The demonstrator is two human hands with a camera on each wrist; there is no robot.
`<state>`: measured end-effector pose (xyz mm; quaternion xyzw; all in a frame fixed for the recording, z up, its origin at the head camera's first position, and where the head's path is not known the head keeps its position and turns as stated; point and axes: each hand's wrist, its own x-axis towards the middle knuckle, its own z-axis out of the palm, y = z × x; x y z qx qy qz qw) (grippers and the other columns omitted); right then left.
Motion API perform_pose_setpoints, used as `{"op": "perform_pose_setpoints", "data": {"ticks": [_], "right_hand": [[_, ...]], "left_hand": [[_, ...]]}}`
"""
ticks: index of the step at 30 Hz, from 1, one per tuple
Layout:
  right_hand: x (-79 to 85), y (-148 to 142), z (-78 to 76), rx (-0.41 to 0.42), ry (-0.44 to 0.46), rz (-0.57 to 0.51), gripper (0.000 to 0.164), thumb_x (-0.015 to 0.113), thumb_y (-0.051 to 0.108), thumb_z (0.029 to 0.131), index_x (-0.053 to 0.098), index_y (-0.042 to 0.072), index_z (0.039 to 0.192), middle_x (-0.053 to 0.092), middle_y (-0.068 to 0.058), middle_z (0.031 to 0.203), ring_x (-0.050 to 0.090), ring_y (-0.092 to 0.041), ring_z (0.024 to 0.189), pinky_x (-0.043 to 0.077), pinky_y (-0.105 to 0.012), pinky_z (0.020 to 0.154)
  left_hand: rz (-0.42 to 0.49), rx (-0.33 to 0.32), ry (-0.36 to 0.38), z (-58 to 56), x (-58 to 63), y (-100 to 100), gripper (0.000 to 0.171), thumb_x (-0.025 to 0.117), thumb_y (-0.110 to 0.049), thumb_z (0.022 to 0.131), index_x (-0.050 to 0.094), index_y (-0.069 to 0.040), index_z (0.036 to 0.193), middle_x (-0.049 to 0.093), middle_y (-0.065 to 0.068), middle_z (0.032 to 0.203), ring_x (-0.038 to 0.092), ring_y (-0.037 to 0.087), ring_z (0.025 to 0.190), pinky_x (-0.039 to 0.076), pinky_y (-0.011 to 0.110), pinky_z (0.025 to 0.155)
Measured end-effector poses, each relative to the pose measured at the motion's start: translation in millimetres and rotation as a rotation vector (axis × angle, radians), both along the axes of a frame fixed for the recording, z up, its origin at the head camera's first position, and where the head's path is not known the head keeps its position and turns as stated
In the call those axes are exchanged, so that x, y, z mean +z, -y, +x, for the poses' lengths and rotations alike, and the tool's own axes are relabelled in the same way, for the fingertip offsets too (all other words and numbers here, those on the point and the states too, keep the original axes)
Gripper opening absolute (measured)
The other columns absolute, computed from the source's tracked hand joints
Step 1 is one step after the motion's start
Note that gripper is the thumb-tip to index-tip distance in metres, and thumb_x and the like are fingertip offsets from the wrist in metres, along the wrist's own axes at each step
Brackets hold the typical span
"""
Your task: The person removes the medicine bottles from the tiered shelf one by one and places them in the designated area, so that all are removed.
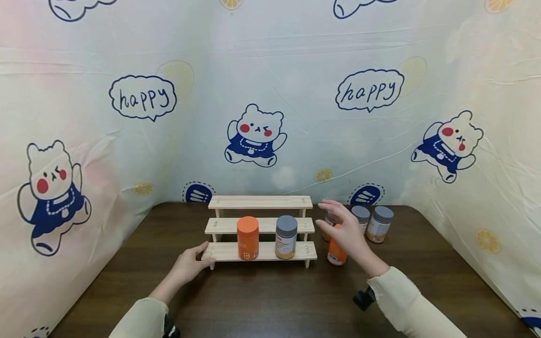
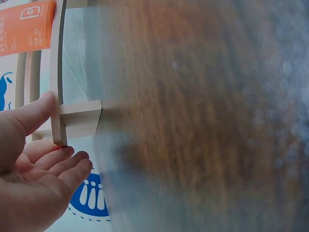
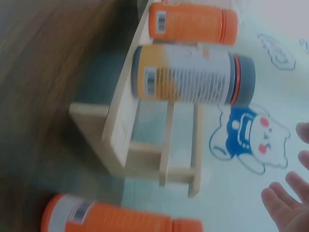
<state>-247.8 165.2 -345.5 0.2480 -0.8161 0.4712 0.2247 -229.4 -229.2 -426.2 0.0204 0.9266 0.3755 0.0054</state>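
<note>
Bottles are being set onto a three-step wooden rack (image 1: pixel 259 225) at the table's middle, to judge by the layout. An orange bottle (image 1: pixel 247 238) and a grey-capped bottle (image 1: pixel 286 237) stand on the lowest step. The left hand (image 1: pixel 191 264) rests fingers straight against the rack's left end, gripping nothing. The right hand (image 1: pixel 344 230) hovers open and empty over a second orange bottle (image 1: pixel 336 253) standing just right of the rack. Two more grey-capped jars (image 1: pixel 372 221) stand further right, toward the backdrop. The next move likely calls for closing round that orange bottle while the rack is steadied.
</note>
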Motion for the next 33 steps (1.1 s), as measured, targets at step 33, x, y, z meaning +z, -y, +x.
{"op": "perform_pose_setpoints", "data": {"ticks": [33], "right_hand": [[-28.4, 61.8, 1.3, 0.112, 0.158, -0.030, 0.037, 0.074, 0.011, 0.078, 0.065, 0.008, 0.114, 0.050, -0.009, 0.129, 0.050, -0.026, 0.114, 0.044, -0.041, 0.089]], "left_hand": [[0.004, 0.009, -0.010, 0.4, -1.6, 1.8, 0.068, 0.066, -0.030, 0.086, 0.038, 0.007, 0.136, 0.041, 0.029, 0.132, 0.041, 0.039, 0.120, 0.035, 0.053, 0.092]]}}
